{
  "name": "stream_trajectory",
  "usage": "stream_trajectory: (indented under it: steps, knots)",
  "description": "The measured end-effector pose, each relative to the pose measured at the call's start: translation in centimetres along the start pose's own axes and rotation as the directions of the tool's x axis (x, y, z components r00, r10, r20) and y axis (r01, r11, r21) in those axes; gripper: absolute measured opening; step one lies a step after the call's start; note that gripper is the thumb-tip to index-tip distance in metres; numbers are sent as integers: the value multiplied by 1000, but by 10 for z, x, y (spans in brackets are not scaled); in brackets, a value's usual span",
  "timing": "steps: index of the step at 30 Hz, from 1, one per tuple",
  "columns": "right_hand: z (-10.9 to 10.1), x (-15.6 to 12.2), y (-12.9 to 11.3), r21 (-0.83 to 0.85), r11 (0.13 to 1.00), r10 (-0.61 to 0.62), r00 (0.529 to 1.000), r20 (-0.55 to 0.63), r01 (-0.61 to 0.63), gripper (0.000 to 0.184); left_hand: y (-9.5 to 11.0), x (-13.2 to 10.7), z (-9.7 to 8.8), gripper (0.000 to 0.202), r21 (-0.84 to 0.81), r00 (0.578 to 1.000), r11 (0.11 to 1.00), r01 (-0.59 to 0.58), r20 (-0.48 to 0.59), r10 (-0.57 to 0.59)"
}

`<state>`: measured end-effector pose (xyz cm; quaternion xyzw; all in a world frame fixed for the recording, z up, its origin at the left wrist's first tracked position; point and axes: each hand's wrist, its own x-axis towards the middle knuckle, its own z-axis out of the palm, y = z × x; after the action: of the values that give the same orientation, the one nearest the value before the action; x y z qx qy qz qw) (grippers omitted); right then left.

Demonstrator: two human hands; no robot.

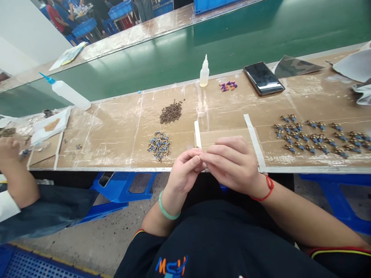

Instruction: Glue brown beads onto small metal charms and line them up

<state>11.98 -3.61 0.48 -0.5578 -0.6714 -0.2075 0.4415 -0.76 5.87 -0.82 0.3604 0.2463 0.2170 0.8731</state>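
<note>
Closely, left hand and right hand pinch one small piece.

plastic bottle: translucent, matt | phone: glossy glass | bench top: matt, scratched (maybe cardboard)

The room was bright under even overhead light, with pale streaks of glare across the green conveyor belt. Shadows stayed faint, and the wide lens bowed the workbench toward the frame's edges, softening detail there.
</note>
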Motion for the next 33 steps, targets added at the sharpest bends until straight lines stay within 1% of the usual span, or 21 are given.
stream_trajectory:
  steps: [3,5,7,9,11,12,15,18,19,21,22,24,26,28,30,33]
  knots:
    - [2,1,-2,62,997,47,999,-20,-46,18,-1,1,-1,37,16,1000,1000,-18,19,18]
    - [2,3,-4,96,993,73,996,-42,-69,17,-2,1,0,35,44,994,993,-105,14,105]
    - [2,3,-5,89,994,69,996,-56,-64,15,-3,1,1,32,98,969,964,-246,-14,248]
    - [1,3,-5,56,998,44,997,-67,-40,13,-5,1,2,29,155,921,913,-377,-38,387]
    - [1,1,-5,20,1000,10,997,-75,-9,12,-5,1,4,26,182,889,879,-441,-46,456]
    - [2,0,-6,-1,1000,-8,997,-82,8,12,-5,1,5,25,183,886,875,-447,-47,462]
    - [5,-4,-7,-63,997,-45,993,-109,38,14,-4,0,6,26,159,899,893,-422,-52,434]
    - [8,-6,-10,-71,997,-35,990,-134,25,18,-3,-1,4,27,139,917,911,-388,-37,397]
    - [8,-6,-10,-44,999,-21,990,-142,15,18,-2,-1,3,26,139,925,917,-374,-16,380]
    - [6,-3,-9,66,997,35,989,-143,-25,17,1,0,-1,26,146,941,930,-338,54,334]
    - [4,-1,-8,140,989,70,990,-124,-52,16,2,1,-3,26,150,947,936,-318,99,306]
    - [-1,3,-4,284,953,120,992,-44,-103,16,6,2,-5,26,160,949,946,-281,192,250]
    - [-6,6,0,386,915,114,993,40,-121,17,10,3,-6,28,186,938,948,-258,284,200]
    - [-13,7,2,449,887,77,993,86,-107,16,15,4,-7,32,233,918,939,-254,364,158]
    - [-20,9,4,464,882,32,992,119,-84,13,19,6,-7,34,284,895,925,-254,432,113]
    - [-30,12,5,442,895,-36,978,206,-61,10,23,9,-9,33,333,869,915,-229,493,38]
